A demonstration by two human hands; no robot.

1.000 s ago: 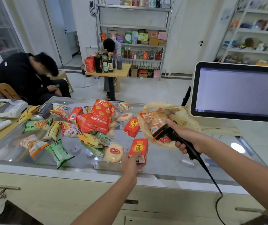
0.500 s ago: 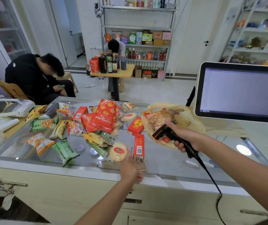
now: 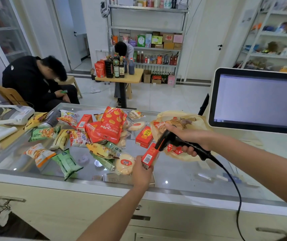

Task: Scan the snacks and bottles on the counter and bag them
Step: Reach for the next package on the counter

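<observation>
My left hand point(image 3: 141, 173) grips a small red carton point(image 3: 149, 156), lifted off the glass counter point(image 3: 182, 176) with its barcode side turned up toward me. My right hand point(image 3: 189, 138) holds a black handheld scanner point(image 3: 175, 142) whose nose points down at the carton, almost touching it. Behind the scanner lies a thin yellowish plastic bag point(image 3: 196, 122) with a few snacks inside. A heap of snack packs point(image 3: 109, 129), red, green and yellow, covers the counter's left and middle. Another red carton point(image 3: 144, 137) stands beside the bag.
A white-framed screen point(image 3: 259, 100) stands at the right of the counter. The scanner's cable point(image 3: 233, 185) hangs over the front edge. A grey device point(image 3: 8, 114) sits on a wooden table at far left. Two people are in the room beyond, near a table of bottles point(image 3: 118, 66).
My left hand picked the red carton up from the counter and turned it on edge toward the scanner. The scanner tipped down to meet it.
</observation>
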